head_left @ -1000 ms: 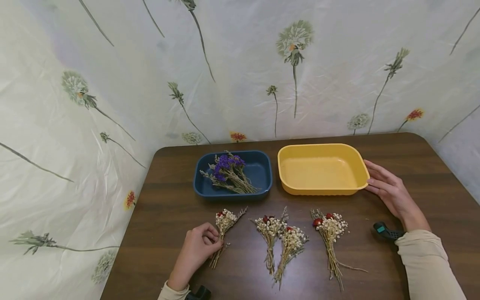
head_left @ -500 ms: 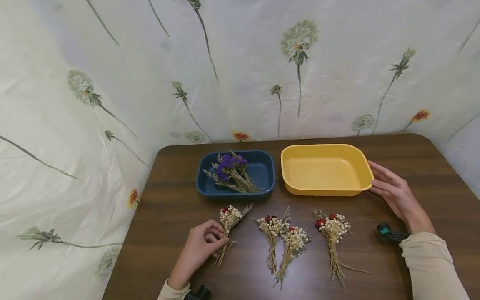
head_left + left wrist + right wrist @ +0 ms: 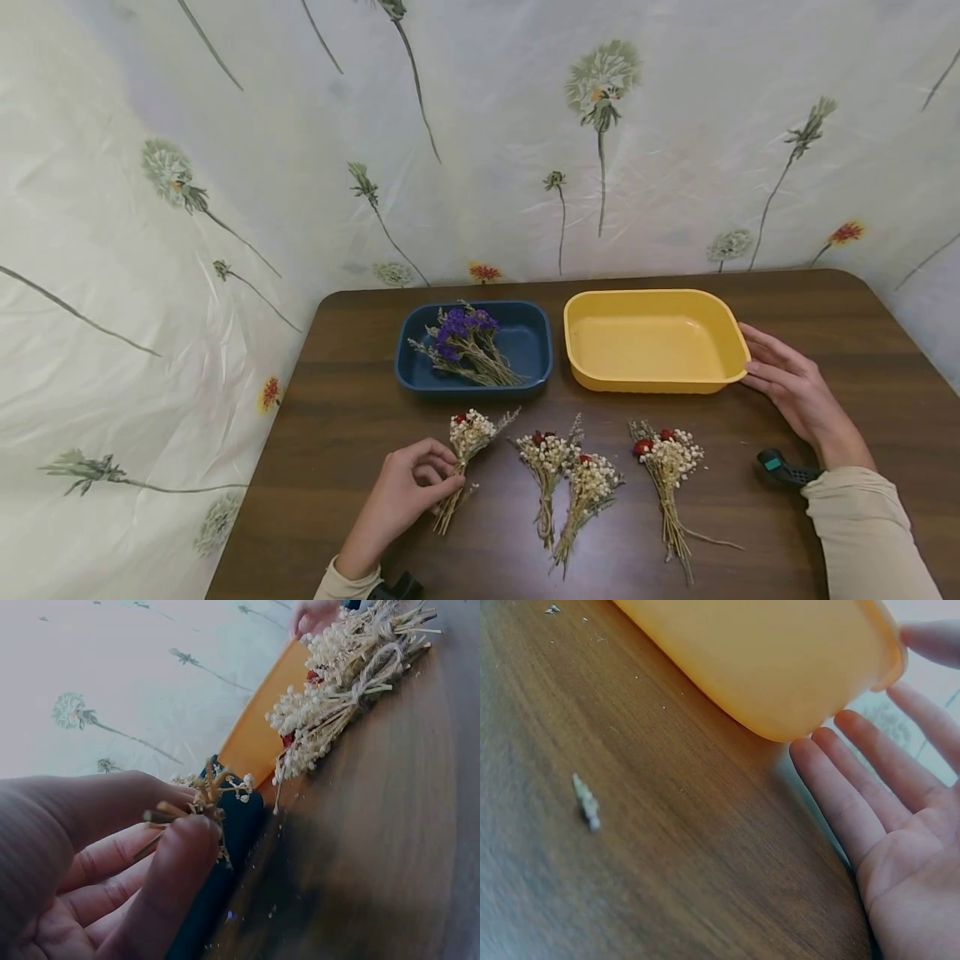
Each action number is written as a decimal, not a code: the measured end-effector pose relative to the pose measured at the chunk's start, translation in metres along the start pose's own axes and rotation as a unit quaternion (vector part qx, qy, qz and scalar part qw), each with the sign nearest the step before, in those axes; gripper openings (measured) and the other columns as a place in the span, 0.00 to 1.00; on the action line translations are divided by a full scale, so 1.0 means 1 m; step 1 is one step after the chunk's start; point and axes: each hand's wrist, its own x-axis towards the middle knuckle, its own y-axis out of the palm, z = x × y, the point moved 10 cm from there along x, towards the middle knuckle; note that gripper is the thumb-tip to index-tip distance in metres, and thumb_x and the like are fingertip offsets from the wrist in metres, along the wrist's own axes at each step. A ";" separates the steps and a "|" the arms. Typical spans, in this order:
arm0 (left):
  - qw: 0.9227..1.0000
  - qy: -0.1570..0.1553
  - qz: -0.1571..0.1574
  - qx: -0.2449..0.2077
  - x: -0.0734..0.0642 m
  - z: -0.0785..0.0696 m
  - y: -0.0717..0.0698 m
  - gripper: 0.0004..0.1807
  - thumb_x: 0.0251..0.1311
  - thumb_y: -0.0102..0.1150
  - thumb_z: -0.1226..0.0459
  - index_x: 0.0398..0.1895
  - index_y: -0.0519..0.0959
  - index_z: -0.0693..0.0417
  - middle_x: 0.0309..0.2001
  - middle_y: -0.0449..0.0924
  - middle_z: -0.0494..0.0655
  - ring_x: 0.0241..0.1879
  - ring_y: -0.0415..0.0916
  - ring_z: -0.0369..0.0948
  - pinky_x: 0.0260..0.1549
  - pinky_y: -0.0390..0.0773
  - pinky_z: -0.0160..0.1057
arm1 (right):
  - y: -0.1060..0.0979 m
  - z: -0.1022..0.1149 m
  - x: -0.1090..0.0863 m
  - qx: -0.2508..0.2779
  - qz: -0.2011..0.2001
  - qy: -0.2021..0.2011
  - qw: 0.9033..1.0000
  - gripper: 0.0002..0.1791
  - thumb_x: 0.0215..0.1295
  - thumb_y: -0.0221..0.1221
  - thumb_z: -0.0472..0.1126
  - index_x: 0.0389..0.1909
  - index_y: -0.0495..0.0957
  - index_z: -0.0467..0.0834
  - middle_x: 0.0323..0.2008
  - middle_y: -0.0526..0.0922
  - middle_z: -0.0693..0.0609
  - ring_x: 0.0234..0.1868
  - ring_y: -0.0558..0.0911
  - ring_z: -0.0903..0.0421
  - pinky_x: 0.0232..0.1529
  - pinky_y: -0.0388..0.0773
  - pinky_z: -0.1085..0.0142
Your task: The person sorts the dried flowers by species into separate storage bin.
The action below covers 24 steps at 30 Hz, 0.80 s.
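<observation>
My left hand [image 3: 408, 492] pinches a small dried flower bouquet [image 3: 469, 435] by its stems between thumb and fingers. Its white blossoms and a red one point away from me; in the left wrist view the cut stem ends [image 3: 169, 814] poke out over the thumb. On the right, my right hand [image 3: 795, 396] touches the end of a yellow tray [image 3: 645, 386] with extended fingers. The right wrist view has those fingertips [image 3: 810, 754] against the outer wall and the thumb at the rim. Inside, the yellow tray holds nothing.
Left of the yellow tray stands a dark blue tray [image 3: 536, 354] with purple dried flowers [image 3: 468, 333]. Three more white-and-red bouquets lie in front: one left [image 3: 545, 458], one middle [image 3: 591, 483], one right [image 3: 671, 462]. A plant crumb [image 3: 586, 802] lies on the wooden table [image 3: 345, 383].
The left hand has shifted slightly right and away from me, bringing the bouquet closer to the blue tray. My right hand stays at the yellow tray; the whole head view has drifted slightly.
</observation>
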 end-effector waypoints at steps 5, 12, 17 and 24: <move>1.000 0.018 -0.005 0.001 0.005 -0.010 0.001 0.10 0.59 0.75 0.64 0.41 0.83 0.54 0.36 0.88 0.52 0.21 0.82 0.37 0.19 0.83 0.39 | -0.001 0.000 0.000 -0.007 -0.004 0.004 1.000 0.32 0.77 0.44 0.24 0.80 0.53 0.33 0.69 0.76 0.56 0.63 0.82 0.66 0.53 0.84 0.72; 0.999 0.053 -0.007 0.009 0.016 -0.029 0.002 0.10 0.58 0.76 0.64 0.40 0.84 0.52 0.36 0.88 0.51 0.22 0.83 0.39 0.21 0.82 0.37 | -0.001 0.001 -0.001 -0.003 -0.005 0.002 1.000 0.32 0.77 0.43 0.23 0.80 0.53 0.33 0.69 0.76 0.55 0.63 0.82 0.66 0.53 0.83 0.73; 0.998 0.061 0.007 0.005 0.026 -0.040 0.007 0.10 0.59 0.75 0.63 0.41 0.84 0.52 0.37 0.88 0.50 0.24 0.83 0.38 0.21 0.82 0.36 | -0.001 0.002 -0.001 -0.005 -0.007 0.003 1.000 0.32 0.77 0.43 0.23 0.80 0.54 0.33 0.69 0.76 0.56 0.63 0.82 0.66 0.52 0.83 0.73; 0.997 0.076 0.028 0.007 0.042 -0.052 0.018 0.10 0.61 0.74 0.62 0.42 0.84 0.51 0.38 0.88 0.49 0.26 0.83 0.38 0.27 0.82 0.35 | -0.001 -0.001 -0.001 -0.018 -0.003 0.010 1.000 0.32 0.78 0.43 0.25 0.81 0.53 0.36 0.69 0.76 0.59 0.64 0.80 0.67 0.53 0.83 0.73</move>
